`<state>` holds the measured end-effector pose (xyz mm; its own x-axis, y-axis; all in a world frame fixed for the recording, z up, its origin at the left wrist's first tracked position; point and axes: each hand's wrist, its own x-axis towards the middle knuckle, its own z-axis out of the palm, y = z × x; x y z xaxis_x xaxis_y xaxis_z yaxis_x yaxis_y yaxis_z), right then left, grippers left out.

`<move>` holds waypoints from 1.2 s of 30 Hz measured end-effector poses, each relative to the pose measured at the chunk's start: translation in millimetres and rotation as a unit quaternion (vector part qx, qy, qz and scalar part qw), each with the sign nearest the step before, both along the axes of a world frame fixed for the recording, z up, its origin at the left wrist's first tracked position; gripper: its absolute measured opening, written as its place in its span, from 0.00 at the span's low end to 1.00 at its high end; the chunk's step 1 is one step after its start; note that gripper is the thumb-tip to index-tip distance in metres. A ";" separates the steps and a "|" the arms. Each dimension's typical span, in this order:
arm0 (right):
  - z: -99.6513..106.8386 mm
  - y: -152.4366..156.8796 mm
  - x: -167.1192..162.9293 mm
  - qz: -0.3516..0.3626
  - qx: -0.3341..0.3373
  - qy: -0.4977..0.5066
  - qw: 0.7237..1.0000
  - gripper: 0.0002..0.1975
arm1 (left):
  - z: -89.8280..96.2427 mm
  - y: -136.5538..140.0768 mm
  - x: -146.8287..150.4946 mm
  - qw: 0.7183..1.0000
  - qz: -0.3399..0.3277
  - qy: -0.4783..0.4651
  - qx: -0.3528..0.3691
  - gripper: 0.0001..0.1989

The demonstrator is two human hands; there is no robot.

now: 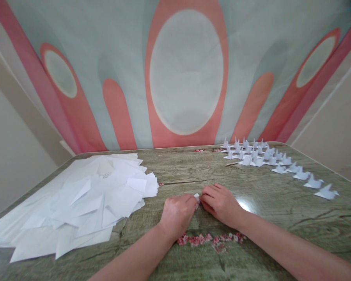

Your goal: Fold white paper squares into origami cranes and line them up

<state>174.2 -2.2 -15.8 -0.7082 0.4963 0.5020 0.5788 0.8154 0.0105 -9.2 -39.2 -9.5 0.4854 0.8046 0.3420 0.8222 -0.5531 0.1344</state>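
Note:
Near the middle of the table, a small folded piece of white paper [196, 196] shows between my two hands. My left hand [179, 212] is closed on its left side, thumb and fingers pinched together. From the right, my right hand [220, 203] pinches the same paper with its fingertips. Most of the paper is hidden by the fingers, so its exact folded shape cannot be made out. Both hands are just above the tabletop.
A wide pile of loose white paper sheets [84, 207] covers the table's left side. Several white folded paper cranes [256, 153] stand in rows at the back right. The wood-patterned table [175, 168] carries a printed pink flower pattern [204, 239] and meets a patterned backdrop [187, 74].

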 end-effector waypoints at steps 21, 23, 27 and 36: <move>1.4 -1.8 -1.0 -0.018 -0.017 -0.026 0.999 0.10 | 3.6 -1.2 1.7 0.998 -0.038 0.056 -0.002 0.07; 1.1 -1.6 -1.0 -0.018 -0.018 -0.029 0.999 0.10 | 5.5 -2.0 3.1 0.998 -0.029 0.057 -0.003 0.08; -0.7 -1.0 -0.8 -0.018 -0.021 -0.037 0.999 0.10 | 7.5 -3.6 4.9 0.999 -0.008 0.050 -0.008 0.08; 0.1 -3.7 2.2 -0.017 -0.043 -0.063 0.997 0.05 | 13.5 -6.1 5.8 0.998 -0.001 0.025 -0.058 0.12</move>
<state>176.5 -5.9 -15.7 -0.7456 0.5584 0.3637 0.6043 0.7966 0.0158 -3.4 -45.3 4.0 0.5015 0.8362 0.2220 0.8278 -0.5384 0.1576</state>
